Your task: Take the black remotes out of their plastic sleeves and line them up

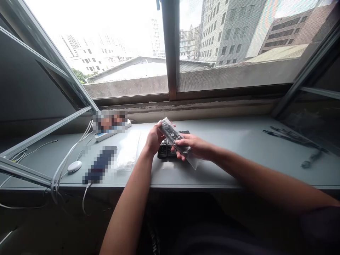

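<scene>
Both hands hold a black remote control [172,134] inside a clear plastic bag [196,162], raised a little above the desk and tilted. My left hand [154,137] grips its upper end, with the thumb along the edge. Around the lower end my right hand [190,143] is closed, thumb on top and fingers beneath; the loose end of the bag hangs below it. Under the hands, more black remote controls [162,151] lie side by side on the desk, partly covered by the hands and the bagged remote.
Clear plastic bags [129,152] lie left of the hands. Further left are a blurred-out dark device [101,164] on a cable, a white round object [74,166] and a white power strip [113,131]. Black cables [292,138] lie at right. A window stands behind the desk [233,159].
</scene>
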{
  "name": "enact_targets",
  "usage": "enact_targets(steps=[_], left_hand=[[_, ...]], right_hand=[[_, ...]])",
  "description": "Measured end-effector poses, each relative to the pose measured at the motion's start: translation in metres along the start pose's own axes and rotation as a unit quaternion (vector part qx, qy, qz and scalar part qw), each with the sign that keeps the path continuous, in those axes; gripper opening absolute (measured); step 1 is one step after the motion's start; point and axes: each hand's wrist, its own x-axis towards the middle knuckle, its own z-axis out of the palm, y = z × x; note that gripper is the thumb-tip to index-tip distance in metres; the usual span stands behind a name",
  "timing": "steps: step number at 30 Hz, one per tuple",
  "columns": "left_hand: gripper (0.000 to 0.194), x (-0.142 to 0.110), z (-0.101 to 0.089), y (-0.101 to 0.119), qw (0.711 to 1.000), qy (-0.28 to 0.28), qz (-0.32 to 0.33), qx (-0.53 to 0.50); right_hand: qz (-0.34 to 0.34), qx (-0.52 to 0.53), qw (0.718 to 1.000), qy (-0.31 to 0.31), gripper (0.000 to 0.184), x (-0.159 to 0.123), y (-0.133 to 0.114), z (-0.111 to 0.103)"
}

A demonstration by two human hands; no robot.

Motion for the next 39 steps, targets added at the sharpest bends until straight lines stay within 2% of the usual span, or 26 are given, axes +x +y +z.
enact_targets(steps=[7, 11, 14, 17, 20, 25, 31, 36, 39], left_hand=[[0.048, 0.005, -0.0037, -0.0063, 0.999, 0.03, 0.013, -0.019], [0.053, 0.0052, -0.0046, -0.006, 0.999, 0.023, 0.026, -0.016], [0.058, 0.005, -0.0054, -0.0063, 1.0, 0.012, 0.011, -0.02], [0.053, 0.0066, -0.007, -0.0091, 1.0, 0.015, 0.001, -0.004], [0.048, 0.0086, -0.0083, -0.0108, 0.999, 0.041, 0.02, 0.013], [0.055, 0.0059, -0.0065, -0.0077, 0.998, 0.023, 0.058, 0.002], [0.051, 0.0043, -0.0053, -0.0089, 0.999, 0.005, 0.002, 0.039], [0.049, 0.0058, -0.0043, -0.0083, 0.998, 0.034, 0.04, 0.033], [0.053, 0.0037, -0.0039, -0.0064, 0.998, 0.032, 0.053, 0.034]], right_hand=[[0.018, -0.002, 1.0, 0.007, 0.025, -0.0017, -0.0009, 0.0003], [0.023, -0.009, 1.0, 0.017, 0.022, -0.0048, -0.0058, 0.004], [0.023, -0.009, 0.999, 0.023, 0.02, -0.0061, -0.0084, 0.0059], [0.018, -0.011, 0.999, 0.038, 0.018, -0.0057, -0.0081, 0.0049], [0.02, -0.012, 0.999, 0.036, 0.019, -0.0041, -0.0056, 0.0014], [0.039, -0.021, 0.999, 0.027, 0.021, -0.0024, -0.0037, -0.0026], [0.025, -0.017, 0.999, 0.03, 0.019, -0.0039, -0.0057, -0.0012], [0.044, -0.022, 0.999, 0.018, 0.028, -0.0042, -0.0064, -0.0008], [0.041, -0.032, 0.998, 0.02, 0.028, -0.0042, -0.0065, -0.0016]])
